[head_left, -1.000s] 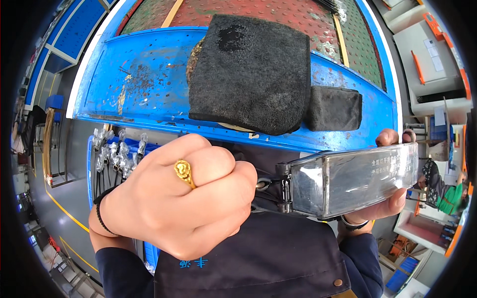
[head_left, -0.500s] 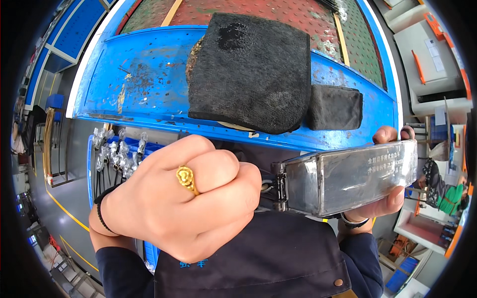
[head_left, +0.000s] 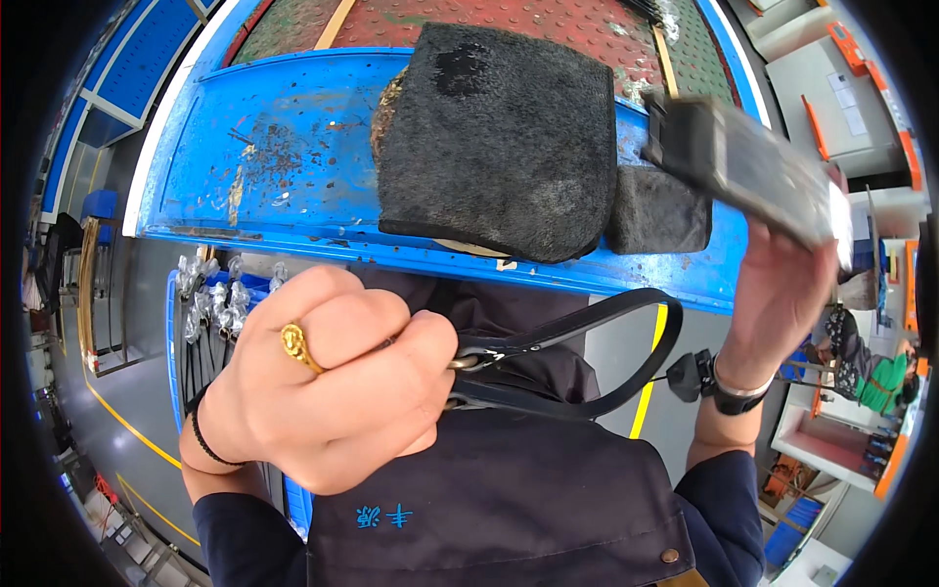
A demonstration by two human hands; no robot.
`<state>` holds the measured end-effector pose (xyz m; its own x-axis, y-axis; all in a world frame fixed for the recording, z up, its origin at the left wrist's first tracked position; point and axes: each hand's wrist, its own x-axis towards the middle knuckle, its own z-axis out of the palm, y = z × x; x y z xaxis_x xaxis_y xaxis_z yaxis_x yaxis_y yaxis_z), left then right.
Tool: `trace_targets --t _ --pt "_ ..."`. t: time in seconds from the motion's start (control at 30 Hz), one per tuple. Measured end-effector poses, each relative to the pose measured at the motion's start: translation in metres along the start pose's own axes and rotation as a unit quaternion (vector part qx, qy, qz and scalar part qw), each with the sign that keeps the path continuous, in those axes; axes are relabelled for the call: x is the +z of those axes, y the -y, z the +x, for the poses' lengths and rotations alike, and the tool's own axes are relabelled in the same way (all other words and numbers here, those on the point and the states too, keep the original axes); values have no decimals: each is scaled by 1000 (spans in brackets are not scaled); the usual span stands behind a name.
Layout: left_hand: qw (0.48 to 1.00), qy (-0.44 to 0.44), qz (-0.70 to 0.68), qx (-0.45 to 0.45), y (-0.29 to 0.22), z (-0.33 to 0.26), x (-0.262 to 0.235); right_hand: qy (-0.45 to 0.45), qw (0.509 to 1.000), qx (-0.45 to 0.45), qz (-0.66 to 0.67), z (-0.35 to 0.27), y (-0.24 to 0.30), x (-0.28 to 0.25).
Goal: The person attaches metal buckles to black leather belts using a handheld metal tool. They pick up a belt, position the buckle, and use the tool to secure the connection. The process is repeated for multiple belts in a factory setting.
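My left hand [head_left: 333, 386] is a closed fist with a gold ring and a black wristband. It grips the metal ring end of a black strap [head_left: 597, 333], which loops out to the right in front of my dark apron. My right hand [head_left: 778, 293], with a dark watch on its wrist, holds a long grey metal block [head_left: 748, 166] tilted up over the right end of the blue table [head_left: 274, 147]. The block is apart from the strap.
A large black fuzzy pad [head_left: 499, 137] lies on the blue table, with a smaller black pad [head_left: 657, 210] beside it on the right. Several shiny metal parts [head_left: 210, 293] hang below the table's left edge. Orange and white cabinets [head_left: 841, 88] stand at the far right.
My right hand has lifted the metal block from beside my left fist up and to the right, over the table. The strap's loop now shows. My left fist stayed put.
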<state>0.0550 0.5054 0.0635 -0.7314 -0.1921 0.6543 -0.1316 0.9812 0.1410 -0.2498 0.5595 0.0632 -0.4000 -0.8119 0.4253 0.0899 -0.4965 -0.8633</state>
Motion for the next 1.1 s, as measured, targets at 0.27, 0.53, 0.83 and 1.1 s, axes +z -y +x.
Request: trace_targets --t 0.27,0.53,0.83,1.1 --pt "997 63 -21 -32 -2 -16 -5 102 963 246 42 45 -54 39" --pt "995 72 -70 -19 -6 -18 18 109 945 180 -250 36 -41 7" --pt "998 35 -59 -6 -9 3 41 144 678 -55 -719 -23 -11 -54" --pt "999 30 -33 -14 -20 20 54 215 663 -34 -716 -21 -18 -56"
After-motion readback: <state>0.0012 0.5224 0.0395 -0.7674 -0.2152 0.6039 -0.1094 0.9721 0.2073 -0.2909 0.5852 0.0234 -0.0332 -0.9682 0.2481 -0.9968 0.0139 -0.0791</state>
